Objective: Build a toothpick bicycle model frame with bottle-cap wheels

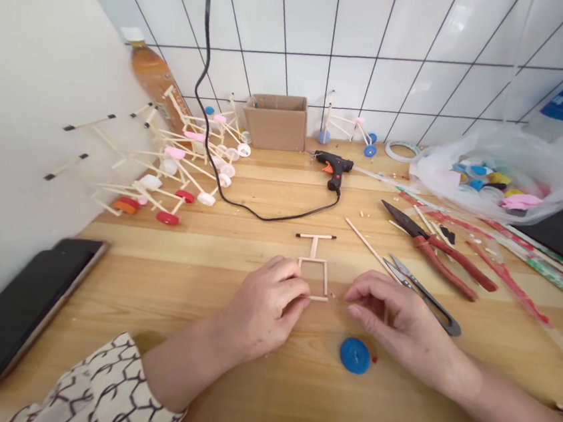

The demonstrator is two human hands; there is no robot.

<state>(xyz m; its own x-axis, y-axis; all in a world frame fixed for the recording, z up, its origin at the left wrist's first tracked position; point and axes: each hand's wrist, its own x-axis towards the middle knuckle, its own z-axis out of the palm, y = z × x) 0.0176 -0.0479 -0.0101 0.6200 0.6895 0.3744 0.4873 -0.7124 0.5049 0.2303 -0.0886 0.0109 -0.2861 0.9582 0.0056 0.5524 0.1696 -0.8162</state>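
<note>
A small frame of thin wooden sticks [326, 279] lies on the wooden table, a square with a stem and a black-tipped crossbar at its far end. My left hand [272, 301] is closed on the square's near left corner, thumb and fingers pinched together. To the right of the frame, my right hand [401, 317] rests with thumb and forefinger apart and nothing visible between the tips; its other fingers are partly hidden. A blue round bottle cap [355, 355] lies just below my right hand. Thread snips [426, 297] lie partly behind that hand.
Red-handled pliers [438, 248] and a loose stick [366, 243] lie to the right. A black glue gun [335, 167] with its cord is behind. Several stick models with cap wheels [167, 218], a cardboard box [276, 123], a bag of caps [497, 173] and a phone [24, 311] surround the workspace.
</note>
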